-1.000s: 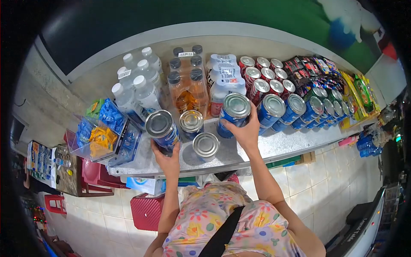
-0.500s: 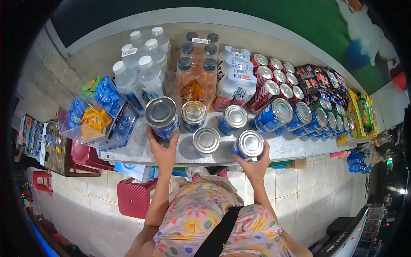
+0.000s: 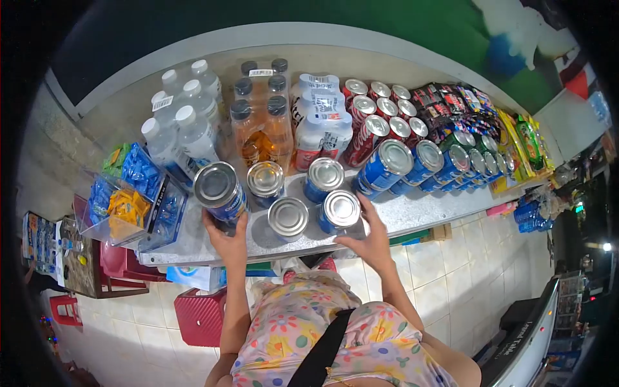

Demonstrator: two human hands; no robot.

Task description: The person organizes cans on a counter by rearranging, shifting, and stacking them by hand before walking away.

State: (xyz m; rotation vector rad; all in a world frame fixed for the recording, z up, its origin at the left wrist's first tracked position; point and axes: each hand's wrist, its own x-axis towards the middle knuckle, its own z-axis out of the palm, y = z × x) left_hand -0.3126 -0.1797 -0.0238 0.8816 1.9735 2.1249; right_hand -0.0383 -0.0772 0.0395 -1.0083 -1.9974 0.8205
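"What's at the counter's front edge?"

"The left hand grips a large blue can low on its sides, toward the front-left corner. The right hand is spread wide, unclenched, beside a small can; whether they touch, I cannot tell."

"And farther in?"

"Two more small cans behind, then amber bottles and red cans toward the back edge."

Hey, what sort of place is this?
Probably a small shop or drinks stall: the counter holds plastic-wrapped orange drink bottles, rows of red cans and bright yellow packets in a clear bin.
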